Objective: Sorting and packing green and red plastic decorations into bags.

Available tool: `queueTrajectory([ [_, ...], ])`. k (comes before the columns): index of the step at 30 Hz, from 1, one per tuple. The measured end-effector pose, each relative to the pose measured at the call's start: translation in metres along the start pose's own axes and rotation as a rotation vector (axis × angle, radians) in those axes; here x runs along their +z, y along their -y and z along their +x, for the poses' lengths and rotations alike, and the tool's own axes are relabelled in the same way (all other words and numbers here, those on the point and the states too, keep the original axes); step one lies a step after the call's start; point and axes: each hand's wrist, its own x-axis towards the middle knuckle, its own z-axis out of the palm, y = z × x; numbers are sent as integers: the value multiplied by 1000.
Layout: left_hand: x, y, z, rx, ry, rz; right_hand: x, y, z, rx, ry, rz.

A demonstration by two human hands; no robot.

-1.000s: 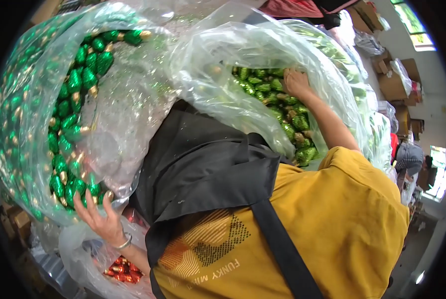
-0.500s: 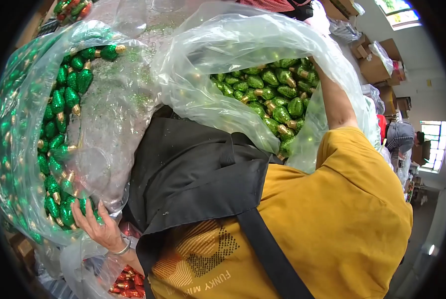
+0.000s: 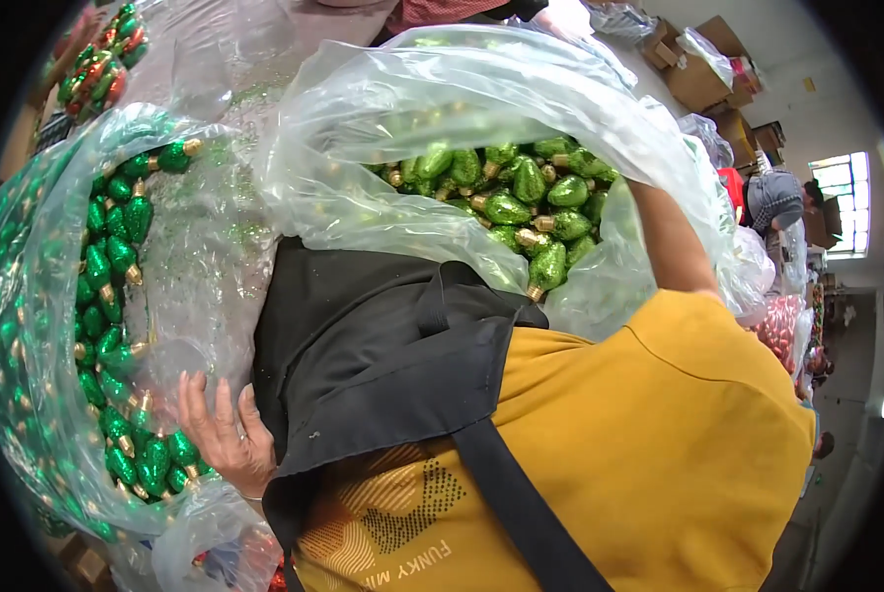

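Green bulb ornaments (image 3: 116, 296) against crowding bag rims (image 3: 215, 326)

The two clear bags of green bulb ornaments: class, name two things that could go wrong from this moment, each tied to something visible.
1. The left hand only presses the thin film of the left bag; the plastic could tear or slip and spill the green bulbs.
2. The right arm reaches deep into the right bag, its hand hidden among loose bulbs; the heaped pile might shift and roll out over the open rim.
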Motion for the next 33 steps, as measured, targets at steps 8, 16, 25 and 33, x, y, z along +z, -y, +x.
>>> queueTrajectory([
  [8,31,-12,6,-19,31,-161,15,205,64,-81,155,6],
  [16,41,-27,58,121,162,-254,-7,271,103,-185,232,77],
  [25,180,-75,139,453,455,-362,-168,238,167,-359,241,829],
  [33,238,-22,134,167,617,-5,-91,186,302,-30,150,334],
])
